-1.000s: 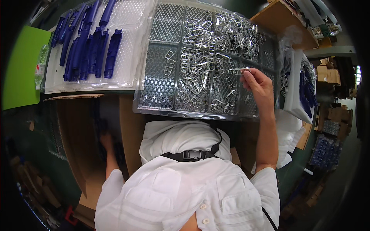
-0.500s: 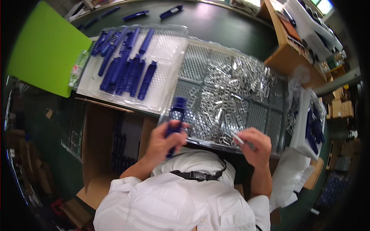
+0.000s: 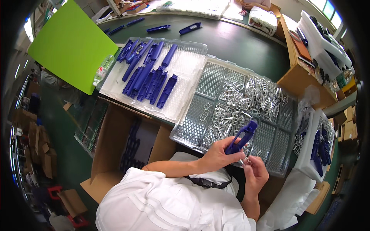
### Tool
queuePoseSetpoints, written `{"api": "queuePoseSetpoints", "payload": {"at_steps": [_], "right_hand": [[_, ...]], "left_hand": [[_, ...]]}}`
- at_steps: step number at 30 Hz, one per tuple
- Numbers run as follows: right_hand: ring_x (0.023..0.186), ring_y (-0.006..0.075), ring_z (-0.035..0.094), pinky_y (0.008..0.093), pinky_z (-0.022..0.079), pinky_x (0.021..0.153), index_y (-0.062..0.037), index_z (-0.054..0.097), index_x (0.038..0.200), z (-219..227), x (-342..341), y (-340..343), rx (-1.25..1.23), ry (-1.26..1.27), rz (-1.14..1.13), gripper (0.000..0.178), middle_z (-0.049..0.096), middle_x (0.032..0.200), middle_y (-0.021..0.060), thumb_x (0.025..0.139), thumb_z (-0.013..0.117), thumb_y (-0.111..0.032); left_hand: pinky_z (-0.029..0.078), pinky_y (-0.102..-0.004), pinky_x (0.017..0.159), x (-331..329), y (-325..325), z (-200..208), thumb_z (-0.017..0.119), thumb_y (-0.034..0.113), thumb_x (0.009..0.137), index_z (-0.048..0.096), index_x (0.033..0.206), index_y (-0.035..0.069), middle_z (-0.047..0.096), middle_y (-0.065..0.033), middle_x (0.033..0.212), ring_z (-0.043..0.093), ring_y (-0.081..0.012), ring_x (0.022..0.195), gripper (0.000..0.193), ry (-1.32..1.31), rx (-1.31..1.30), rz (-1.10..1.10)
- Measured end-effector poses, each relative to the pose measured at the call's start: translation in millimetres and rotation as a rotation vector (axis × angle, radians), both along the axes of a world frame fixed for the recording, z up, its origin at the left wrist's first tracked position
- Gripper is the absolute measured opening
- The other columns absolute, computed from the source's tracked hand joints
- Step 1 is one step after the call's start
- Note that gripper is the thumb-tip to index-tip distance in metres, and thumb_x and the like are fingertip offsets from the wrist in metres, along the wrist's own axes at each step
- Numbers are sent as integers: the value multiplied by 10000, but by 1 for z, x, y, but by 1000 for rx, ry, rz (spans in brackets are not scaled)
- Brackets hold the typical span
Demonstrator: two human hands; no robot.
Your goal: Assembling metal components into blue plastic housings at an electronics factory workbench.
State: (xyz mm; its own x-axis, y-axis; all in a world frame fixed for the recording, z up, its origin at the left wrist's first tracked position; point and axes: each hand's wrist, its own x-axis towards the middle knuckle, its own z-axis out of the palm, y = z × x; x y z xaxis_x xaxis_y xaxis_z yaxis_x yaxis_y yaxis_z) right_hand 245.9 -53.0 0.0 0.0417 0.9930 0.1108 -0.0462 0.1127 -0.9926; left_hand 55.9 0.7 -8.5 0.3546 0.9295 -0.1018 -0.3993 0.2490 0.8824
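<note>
My left hand (image 3: 219, 154) is closed around a dark blue plastic housing (image 3: 248, 132), long and narrow with an open slot. Close beside it, my right hand (image 3: 256, 174) pinches a small shiny metal frame piece (image 3: 247, 161) by the housing's lower end. Whether the two parts touch I cannot tell. Both hands are over the near edge of a clear compartmented tray (image 3: 211, 73), which holds a heap of similar metal frames (image 3: 231, 106). To its left, several blue housings (image 3: 167, 91) lie in rows on a white-lined tray (image 3: 189, 69).
An open cardboard box (image 3: 106, 142) with blue parts stands below the left tray. A green board (image 3: 73, 46) and a plastic bottle (image 3: 103, 69) are at the far left. On the right is a white foam box (image 3: 308, 154) with blue parts. Another person's arm (image 3: 256, 4) shows at the back.
My left hand has carried the blue housing rightward to meet my right hand. The right hand has drawn back slightly nearer to me with the metal piece. The view has shifted.
</note>
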Motion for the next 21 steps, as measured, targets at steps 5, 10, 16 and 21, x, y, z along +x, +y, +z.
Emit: {"api": "queuePoseSetpoints", "payload": {"at_steps": [5,10,16,21], "right_hand": [[943,150,647,252,534,800,56,721,1120,-2,-6,17,30,-22,-112,189,668,1108,115,956,648,114],[912,132,612,219,472,744,41,745,1118,22,9,36,256,-212,-264,263,665,1085,109,895,684,166],[870,196,676,276,535,721,39,734,992,52,-1,43,324,-464,-100,207,704,1050,144,825,742,161],[1201,319,647,399,505,997,-22,759,951,50,-13,51,329,-770,-93,207,638,1322,182,770,816,62]], "left_hand": [[522,-216,692,-2,6,-2,785,100,966,621,1277,18,680,12,994,616,-37,825,361,57,21,23],[528,-241,628,-19,9,-12,571,70,1040,392,1545,9,664,-109,1106,621,-92,749,540,-109,-59,-144],[525,-265,634,-21,4,-28,462,-38,957,434,1519,12,688,-129,1043,637,-120,687,565,-95,-135,-249],[515,-262,603,-19,0,-27,444,-46,948,491,1475,8,689,-104,988,624,-110,659,532,-43,-117,-264]]}}
